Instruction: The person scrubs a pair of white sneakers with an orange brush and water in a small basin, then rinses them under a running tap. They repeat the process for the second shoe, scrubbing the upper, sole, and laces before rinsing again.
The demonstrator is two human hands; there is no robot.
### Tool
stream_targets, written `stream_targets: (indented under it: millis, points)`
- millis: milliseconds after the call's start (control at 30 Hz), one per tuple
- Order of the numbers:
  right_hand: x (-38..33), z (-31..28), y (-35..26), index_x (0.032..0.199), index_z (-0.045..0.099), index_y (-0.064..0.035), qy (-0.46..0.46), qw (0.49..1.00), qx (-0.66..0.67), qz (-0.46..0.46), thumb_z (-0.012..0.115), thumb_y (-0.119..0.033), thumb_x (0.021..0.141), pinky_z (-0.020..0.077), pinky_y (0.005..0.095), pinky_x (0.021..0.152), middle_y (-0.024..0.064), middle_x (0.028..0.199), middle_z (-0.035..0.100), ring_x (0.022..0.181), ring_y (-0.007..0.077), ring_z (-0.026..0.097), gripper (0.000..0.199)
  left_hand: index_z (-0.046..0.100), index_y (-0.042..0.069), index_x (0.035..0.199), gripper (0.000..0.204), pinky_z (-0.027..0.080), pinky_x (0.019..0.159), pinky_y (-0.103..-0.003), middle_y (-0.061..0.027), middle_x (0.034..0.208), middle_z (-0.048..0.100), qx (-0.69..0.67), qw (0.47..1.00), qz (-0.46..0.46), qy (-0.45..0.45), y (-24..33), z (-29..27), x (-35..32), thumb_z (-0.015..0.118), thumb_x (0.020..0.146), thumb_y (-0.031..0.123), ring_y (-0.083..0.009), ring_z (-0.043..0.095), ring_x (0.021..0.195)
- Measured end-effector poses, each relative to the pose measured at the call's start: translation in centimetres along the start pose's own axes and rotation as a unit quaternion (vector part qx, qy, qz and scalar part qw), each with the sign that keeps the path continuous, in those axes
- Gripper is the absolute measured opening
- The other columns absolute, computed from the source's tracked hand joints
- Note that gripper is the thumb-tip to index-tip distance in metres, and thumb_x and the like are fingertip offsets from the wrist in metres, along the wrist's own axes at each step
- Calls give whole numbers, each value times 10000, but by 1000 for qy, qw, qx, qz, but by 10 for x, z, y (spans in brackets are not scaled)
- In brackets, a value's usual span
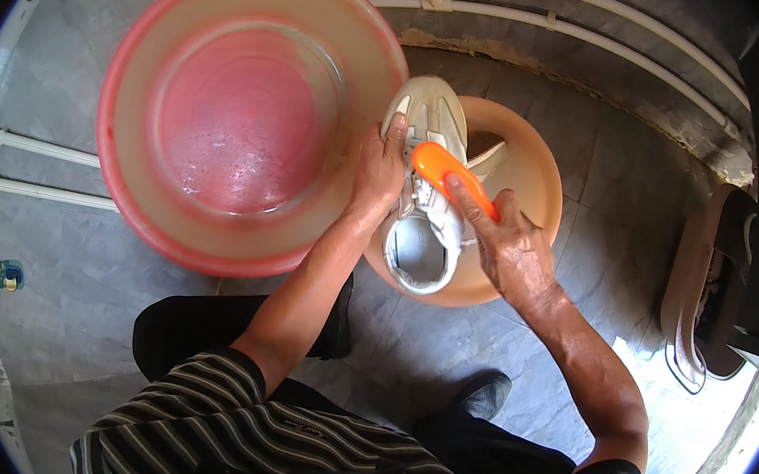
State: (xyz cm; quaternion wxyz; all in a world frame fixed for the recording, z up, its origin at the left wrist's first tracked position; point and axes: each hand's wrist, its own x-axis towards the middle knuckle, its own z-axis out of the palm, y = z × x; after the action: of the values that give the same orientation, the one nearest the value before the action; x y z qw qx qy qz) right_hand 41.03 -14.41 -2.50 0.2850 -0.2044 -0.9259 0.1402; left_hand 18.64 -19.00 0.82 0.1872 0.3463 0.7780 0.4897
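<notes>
A white sneaker [433, 121] lies toe-away over a small orange basin [536, 175]. My left hand [375, 176] grips the sneaker's left side, fingers reaching toward the toe. My right hand [511, 247] holds an orange brush [447, 175] pressed on the sneaker's laces and tongue. The shoe's open heel end faces me.
A large pink basin [131, 115] holding shallow water stands to the left, touching the small one. White pipes [572, 30] run along the far wall and at the left [34, 146]. Another shoe [711, 284] leans at the right. The floor is grey tile; my knees are below.
</notes>
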Motion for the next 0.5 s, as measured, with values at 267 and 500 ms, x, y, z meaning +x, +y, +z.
stream_targets:
  millis: [267, 500]
  points:
    - [80, 2, 95, 1495, 500, -174, 188, 955, 77, 217, 587, -204, 993, 535, 342, 576, 134, 824, 607, 657, 212, 660, 511, 592, -74, 1126, 663, 503, 876, -415, -234, 1021, 691, 22, 995, -29, -94, 11, 27, -41, 464, 1047, 572, -327, 671, 975]
    - [22, 4, 68, 1378, 564, -80, -28, 638, 643, 423, 603, -435, 1008, 387, 233, 550, 12, 969, 619, 726, 89, 521, 515, 559, -71, 1239, 656, 485, 894, -356, -171, 1120, 617, -8, 995, -35, -88, 19, 12, -25, 506, 1044, 553, -209, 581, 1033]
